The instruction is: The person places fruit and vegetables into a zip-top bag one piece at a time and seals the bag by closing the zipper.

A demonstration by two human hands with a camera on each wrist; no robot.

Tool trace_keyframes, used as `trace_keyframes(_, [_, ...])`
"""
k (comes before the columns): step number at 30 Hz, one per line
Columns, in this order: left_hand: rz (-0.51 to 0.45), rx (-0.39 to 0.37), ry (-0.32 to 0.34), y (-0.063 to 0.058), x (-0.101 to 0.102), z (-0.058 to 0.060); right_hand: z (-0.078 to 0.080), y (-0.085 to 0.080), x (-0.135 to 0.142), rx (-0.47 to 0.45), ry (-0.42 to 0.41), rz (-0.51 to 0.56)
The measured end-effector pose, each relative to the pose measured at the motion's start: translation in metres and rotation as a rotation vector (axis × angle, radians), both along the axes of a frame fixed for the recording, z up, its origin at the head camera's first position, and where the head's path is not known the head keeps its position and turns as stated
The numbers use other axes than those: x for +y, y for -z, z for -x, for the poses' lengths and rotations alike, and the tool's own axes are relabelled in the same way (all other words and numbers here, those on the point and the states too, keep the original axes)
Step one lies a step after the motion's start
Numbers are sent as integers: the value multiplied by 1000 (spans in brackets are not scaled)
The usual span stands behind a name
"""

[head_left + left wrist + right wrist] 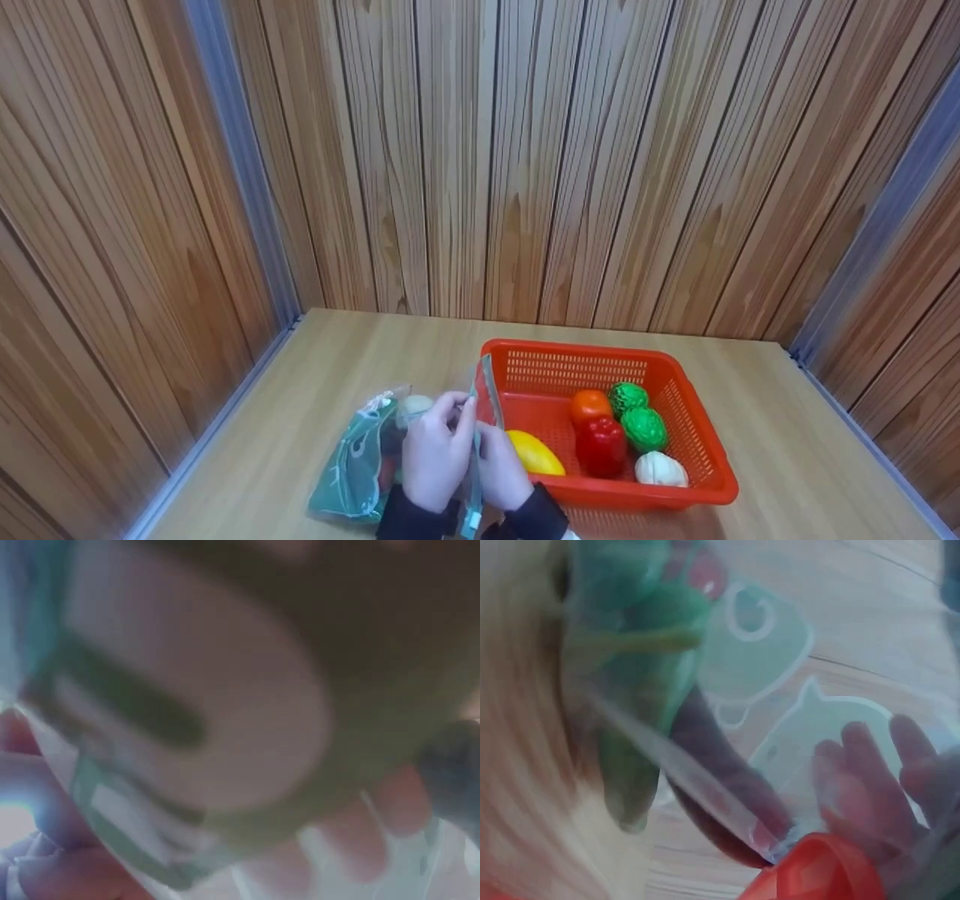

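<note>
A translucent teal zip bag (349, 469) with white printed shapes lies left of the basket, its mouth edge raised between the two hands. My left hand (436, 454) pinches this edge with thumb and forefinger. On the other side of the strip, my right hand (501, 469) holds the edge too, its fingertips partly hidden. A pale slider (471, 523) sits at the strip's near end. Through the film in the right wrist view show a long green piece (630, 787) and a dark purple one (712, 742). The left wrist view is mostly blurred film.
Close on the right stands a red plastic basket (705, 442). It holds a yellow mango-like fruit (534, 454), an orange (590, 406), a red bell pepper (601, 447), two green cabbage-like pieces (643, 429) and a white garlic bulb (661, 469). Wood-panelled walls (525, 165) enclose the table.
</note>
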State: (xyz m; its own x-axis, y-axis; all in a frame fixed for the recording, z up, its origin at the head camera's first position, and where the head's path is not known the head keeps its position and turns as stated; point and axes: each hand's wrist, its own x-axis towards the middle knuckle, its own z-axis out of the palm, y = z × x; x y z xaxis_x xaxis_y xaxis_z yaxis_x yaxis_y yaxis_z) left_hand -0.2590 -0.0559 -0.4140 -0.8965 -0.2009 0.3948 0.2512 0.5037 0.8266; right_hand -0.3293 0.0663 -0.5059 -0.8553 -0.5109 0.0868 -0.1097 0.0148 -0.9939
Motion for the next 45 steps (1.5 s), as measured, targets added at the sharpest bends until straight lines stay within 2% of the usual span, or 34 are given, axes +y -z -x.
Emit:
trace_keyframes(2, [1, 0, 1, 0, -1, 1, -19, -27, -1, 207, 132, -152])
trace_keyframes(3, [4, 0, 3, 0, -1, 1, -23, -34, -1, 222, 155, -146])
trace_keyframes(6, [12, 0, 9, 1, -2, 1, -30, -49, 3, 219, 200, -137])
trace_keyframes(13, [7, -9, 13, 2, -3, 0, -25, -62, 24, 193, 270, -78])
trace_keyframes(20, [-14, -19, 15, 0, -2, -2, -10, -80, 52, 183, 383, -7])
trace_keyframes(25, [-32, -30, 33, -1, -2, -2, 15, -89, 68, 222, 440, -88])
trace_keyframes(29, [-40, -31, 45, 1, -2, -2, 34, -84, 74, 253, 472, -218])
trace_keyframes(33, [-42, -36, 44, 2, -3, -2, 47, -70, 73, 265, 451, -430])
trace_keyframes(36, [-39, -25, 46, 1, -3, -2, 51, -61, 70, 256, 394, -551])
trace_keyframes(45, [-25, -18, 32, 0, -3, -1, 43, -52, 62, 205, 122, -785])
